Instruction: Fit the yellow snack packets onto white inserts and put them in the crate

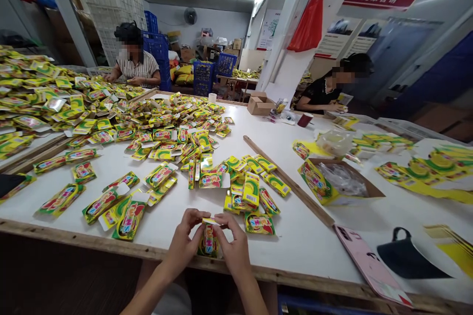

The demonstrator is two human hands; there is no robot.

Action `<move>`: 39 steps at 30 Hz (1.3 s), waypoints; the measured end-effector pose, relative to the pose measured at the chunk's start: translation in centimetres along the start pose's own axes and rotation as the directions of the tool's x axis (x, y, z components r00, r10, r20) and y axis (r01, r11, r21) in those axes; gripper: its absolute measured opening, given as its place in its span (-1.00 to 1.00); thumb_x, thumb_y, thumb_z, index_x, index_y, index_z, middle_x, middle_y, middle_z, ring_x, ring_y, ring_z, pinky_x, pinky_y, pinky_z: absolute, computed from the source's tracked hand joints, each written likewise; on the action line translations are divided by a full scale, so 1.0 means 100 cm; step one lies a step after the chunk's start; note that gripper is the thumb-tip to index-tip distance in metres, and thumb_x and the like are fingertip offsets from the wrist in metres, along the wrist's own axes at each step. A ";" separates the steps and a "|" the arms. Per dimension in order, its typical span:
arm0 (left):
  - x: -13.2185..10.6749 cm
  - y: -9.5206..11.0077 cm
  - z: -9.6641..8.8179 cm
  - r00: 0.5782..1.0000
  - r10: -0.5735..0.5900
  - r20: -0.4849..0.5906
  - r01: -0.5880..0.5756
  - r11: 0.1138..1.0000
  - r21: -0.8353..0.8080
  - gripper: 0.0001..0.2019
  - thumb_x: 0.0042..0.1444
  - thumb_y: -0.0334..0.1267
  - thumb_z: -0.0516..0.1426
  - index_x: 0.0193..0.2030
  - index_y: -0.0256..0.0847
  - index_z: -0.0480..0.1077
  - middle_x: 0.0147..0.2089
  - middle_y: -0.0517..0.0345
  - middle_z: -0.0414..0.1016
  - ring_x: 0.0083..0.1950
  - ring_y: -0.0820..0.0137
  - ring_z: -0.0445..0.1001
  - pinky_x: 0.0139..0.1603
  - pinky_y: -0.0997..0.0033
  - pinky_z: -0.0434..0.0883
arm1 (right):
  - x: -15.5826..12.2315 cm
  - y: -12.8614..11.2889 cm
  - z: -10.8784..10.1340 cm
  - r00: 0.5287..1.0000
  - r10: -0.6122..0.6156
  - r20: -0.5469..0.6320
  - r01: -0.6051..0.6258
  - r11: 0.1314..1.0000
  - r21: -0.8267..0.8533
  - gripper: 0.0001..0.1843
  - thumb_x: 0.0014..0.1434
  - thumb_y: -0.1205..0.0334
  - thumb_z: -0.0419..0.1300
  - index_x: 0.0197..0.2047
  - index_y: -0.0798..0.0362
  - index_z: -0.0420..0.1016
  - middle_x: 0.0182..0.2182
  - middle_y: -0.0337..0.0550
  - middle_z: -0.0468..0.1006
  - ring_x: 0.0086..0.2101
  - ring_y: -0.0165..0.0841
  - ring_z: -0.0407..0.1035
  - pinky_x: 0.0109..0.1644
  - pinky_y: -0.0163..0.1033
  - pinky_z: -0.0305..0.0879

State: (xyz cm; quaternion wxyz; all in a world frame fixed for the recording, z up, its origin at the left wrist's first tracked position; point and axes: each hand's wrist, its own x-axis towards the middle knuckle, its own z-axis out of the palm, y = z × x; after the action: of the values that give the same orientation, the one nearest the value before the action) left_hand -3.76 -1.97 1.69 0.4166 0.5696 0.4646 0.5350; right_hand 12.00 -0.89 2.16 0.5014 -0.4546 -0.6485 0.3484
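Note:
Between my two hands, a small yellow and green printed box [209,242] stands near the front edge of the table. My left hand [189,232] grips its left side, fingers curled at the top flap. On the other side my right hand [232,237] pinches the box, its fingertips at the same white-edged flap. Just beyond my right hand lies a similar box [259,224], with a heap of more boxes [251,189] behind it. To the left of my hands, a box with its end flap raised [130,217] rests on the white tabletop [162,236].
A large pile of boxes [166,118] covers the left and back. A wooden strip [288,182] runs across the table. Rightward are an open carton [342,182], a pink phone [369,261] and a dark cup-like object [408,258]. Two people [138,61] sit across the table.

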 end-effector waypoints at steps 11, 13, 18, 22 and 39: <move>0.007 0.008 0.006 0.995 -0.082 -0.058 0.085 0.995 0.054 -0.81 0.12 -0.17 0.16 -0.21 -0.22 0.47 -0.23 0.06 0.57 -0.19 0.28 0.52 -0.13 0.33 0.45 | 0.004 -0.007 0.002 0.997 0.063 -0.040 -0.065 0.996 -0.059 -0.86 0.16 0.20 0.21 -0.21 0.03 0.51 -0.36 -0.19 0.58 -0.35 -0.31 0.42 -0.24 -0.28 0.35; 0.010 0.007 0.007 0.993 -0.095 -0.067 0.098 0.994 0.042 -0.82 0.10 -0.17 0.16 -0.23 -0.22 0.48 -0.27 0.08 0.57 -0.24 0.30 0.52 -0.18 0.36 0.45 | 0.007 -0.008 0.002 0.996 0.076 -0.039 -0.079 0.994 -0.069 -0.88 0.15 0.21 0.21 -0.24 0.04 0.51 -0.40 -0.20 0.57 -0.38 -0.32 0.42 -0.26 -0.29 0.34; 0.011 0.003 0.007 0.992 -0.111 -0.056 0.110 0.994 -0.017 -0.84 0.09 -0.18 0.18 -0.27 -0.23 0.49 -0.32 0.11 0.56 -0.27 0.31 0.50 -0.21 0.40 0.42 | 0.009 -0.007 0.000 0.996 0.086 -0.016 -0.086 0.996 0.009 -0.89 0.17 0.21 0.19 -0.30 0.05 0.50 -0.41 -0.19 0.58 -0.39 -0.33 0.44 -0.29 -0.32 0.35; 0.011 0.000 0.007 0.988 -0.152 -0.028 0.150 0.986 -0.074 -0.85 0.11 -0.20 0.17 -0.28 -0.24 0.46 -0.34 0.12 0.53 -0.29 0.34 0.47 -0.24 0.42 0.40 | 0.011 -0.004 0.001 0.992 0.123 -0.011 -0.122 0.991 0.062 -0.88 0.15 0.20 0.20 -0.33 0.06 0.48 -0.45 -0.20 0.55 -0.41 -0.34 0.41 -0.31 -0.32 0.34; -0.004 0.004 -0.002 0.995 0.091 0.036 -0.096 0.983 0.157 -0.88 0.18 -0.27 0.13 -0.22 -0.17 0.50 -0.23 0.08 0.52 -0.13 0.29 0.48 -0.08 0.32 0.39 | -0.011 0.001 0.005 0.997 0.079 -0.006 -0.077 0.986 0.145 -0.94 0.16 0.25 0.21 -0.30 0.03 0.49 -0.34 -0.18 0.55 -0.29 -0.32 0.45 -0.21 -0.29 0.36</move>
State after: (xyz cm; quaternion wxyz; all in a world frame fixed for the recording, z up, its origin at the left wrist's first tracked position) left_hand -3.88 -2.47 2.00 0.3510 0.6296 0.4725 0.5071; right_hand 11.66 -1.89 1.54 0.5231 -0.4441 -0.6002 0.4111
